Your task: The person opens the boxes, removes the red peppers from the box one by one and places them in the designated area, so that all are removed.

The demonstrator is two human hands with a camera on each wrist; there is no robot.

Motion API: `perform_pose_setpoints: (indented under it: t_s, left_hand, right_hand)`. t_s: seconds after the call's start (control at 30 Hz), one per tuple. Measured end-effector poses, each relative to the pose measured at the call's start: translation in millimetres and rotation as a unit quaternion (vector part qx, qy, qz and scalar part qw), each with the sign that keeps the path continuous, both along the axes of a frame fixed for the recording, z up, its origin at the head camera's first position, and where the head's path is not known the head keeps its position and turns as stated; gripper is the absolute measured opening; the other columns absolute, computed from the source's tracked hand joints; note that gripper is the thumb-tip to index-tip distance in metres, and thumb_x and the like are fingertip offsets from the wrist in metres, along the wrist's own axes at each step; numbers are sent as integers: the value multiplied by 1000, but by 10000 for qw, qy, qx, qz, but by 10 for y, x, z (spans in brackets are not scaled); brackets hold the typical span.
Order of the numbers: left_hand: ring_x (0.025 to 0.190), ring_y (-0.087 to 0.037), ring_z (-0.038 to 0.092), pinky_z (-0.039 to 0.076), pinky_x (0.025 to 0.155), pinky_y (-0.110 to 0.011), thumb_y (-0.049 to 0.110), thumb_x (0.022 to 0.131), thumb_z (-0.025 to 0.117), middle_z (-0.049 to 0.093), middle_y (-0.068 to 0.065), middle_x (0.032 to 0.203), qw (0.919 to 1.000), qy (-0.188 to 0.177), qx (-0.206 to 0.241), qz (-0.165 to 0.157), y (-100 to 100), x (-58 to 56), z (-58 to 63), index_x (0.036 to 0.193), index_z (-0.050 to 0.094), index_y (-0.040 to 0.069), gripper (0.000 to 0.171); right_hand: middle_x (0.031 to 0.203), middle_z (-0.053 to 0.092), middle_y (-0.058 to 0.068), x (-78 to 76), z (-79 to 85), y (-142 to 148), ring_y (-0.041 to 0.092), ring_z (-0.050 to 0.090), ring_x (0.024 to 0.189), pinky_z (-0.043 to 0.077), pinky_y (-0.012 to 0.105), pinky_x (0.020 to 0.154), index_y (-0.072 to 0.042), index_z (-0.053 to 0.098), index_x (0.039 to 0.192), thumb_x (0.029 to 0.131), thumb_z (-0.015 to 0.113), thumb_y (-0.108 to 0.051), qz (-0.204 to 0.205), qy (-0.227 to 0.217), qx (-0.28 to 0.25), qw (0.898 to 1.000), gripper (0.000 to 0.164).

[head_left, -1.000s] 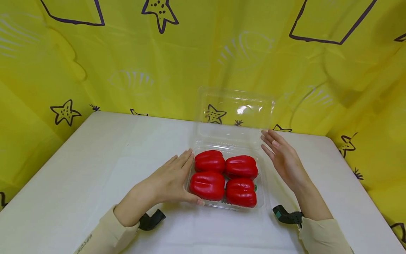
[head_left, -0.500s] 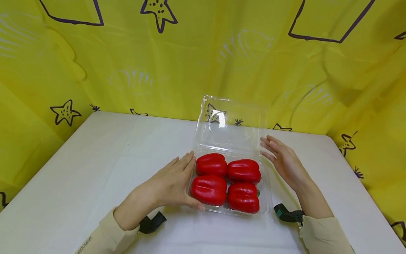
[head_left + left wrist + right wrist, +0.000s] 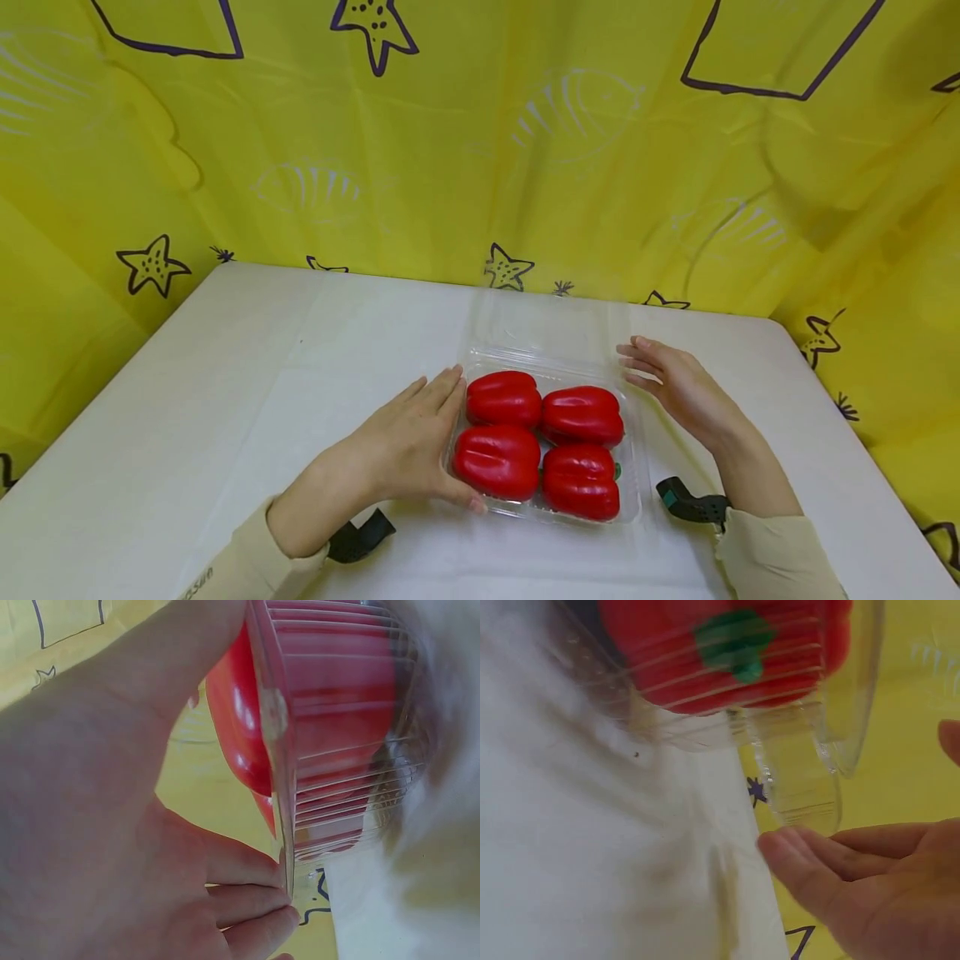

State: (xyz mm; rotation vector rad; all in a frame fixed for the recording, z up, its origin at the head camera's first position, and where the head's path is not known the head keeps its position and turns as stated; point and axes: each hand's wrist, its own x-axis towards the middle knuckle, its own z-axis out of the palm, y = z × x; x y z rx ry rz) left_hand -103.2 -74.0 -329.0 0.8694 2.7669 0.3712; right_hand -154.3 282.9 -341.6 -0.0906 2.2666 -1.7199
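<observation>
A clear plastic clamshell box [image 3: 551,517] holds several red bell peppers [image 3: 497,461] in two rows. Its transparent lid [image 3: 543,327] is swung back, low over the table behind the box. My left hand [image 3: 405,446] lies along the box's left side with straight fingers. Its thumb reaches the front left corner, and in the left wrist view the fingertips [image 3: 281,919] meet the rim. By the lid's right edge is my right hand [image 3: 682,392], fingers loosely extended and holding nothing. In the right wrist view, a green stem [image 3: 739,645] shows through the box wall; whether the fingertips touch the lid I cannot tell.
The white table [image 3: 247,400] spreads out on both sides of the box. Behind it hangs a yellow curtain [image 3: 420,167] with drawn stars and fish. Black wrist devices [image 3: 362,537] sit under both wrists, beside beige sleeves.
The lid has tipped from raised to lying back low. The box with the peppers has shifted slightly towards me and right. My right hand has come a little nearer as well.
</observation>
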Motion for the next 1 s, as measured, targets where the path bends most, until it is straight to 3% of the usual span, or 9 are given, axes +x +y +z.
perform_pose_setpoints:
  t_s: [0.13,0.27,0.4,0.53,0.67,0.83,1.0]
  left_hand:
    - [153,-29,23,23,124,-50,73,65,77,25,-16,163,10000,11,26,2,5,11,-3,153,30,-1,125]
    - [153,-30,22,22,124,-50,74,66,74,25,-16,164,9999,89,17,58,22,7,-26,154,29,0,124]
    - [152,-30,23,22,124,-50,76,67,71,26,-16,163,9996,272,-3,122,45,1,-55,154,30,0,123]
    - [152,-30,24,21,124,-50,79,67,68,27,-16,163,9988,456,-45,186,71,2,-78,154,29,0,124]
    - [152,-30,24,20,124,-50,82,67,65,27,-16,163,9980,570,-87,276,113,3,-106,154,28,0,125]
    - [152,-31,24,20,124,-52,82,68,64,29,-16,162,9974,629,-57,352,157,7,-126,154,28,-1,124]
    - [153,-31,20,20,124,-52,82,69,64,25,-17,164,9981,529,-20,327,153,4,-127,155,25,-1,126]
  right_hand:
    - [155,32,27,10,4,28,22,49,131,46,12,98,7,18,152,106,32,-48,277,-119,177,9994,74]
    - [162,16,27,7,-10,39,45,25,147,44,14,102,5,2,156,107,30,-45,585,-129,-280,9978,75]
    - [165,2,27,-1,-26,33,49,9,150,42,17,105,5,-8,155,108,31,-39,665,-165,-887,9937,75]
    - [166,-1,24,-16,-26,23,46,7,152,32,29,114,1,-9,156,108,32,-36,604,-212,-948,9934,74]
    - [166,1,21,-20,-22,36,43,8,152,25,36,117,-1,-7,157,108,33,-38,583,-116,-673,9960,74]
    - [166,9,21,8,4,55,43,15,151,32,31,115,-1,-1,158,107,34,-40,637,9,-121,9979,73]
    - [162,22,22,102,109,62,44,30,146,31,49,114,-3,10,158,105,39,-44,506,390,999,9929,73]
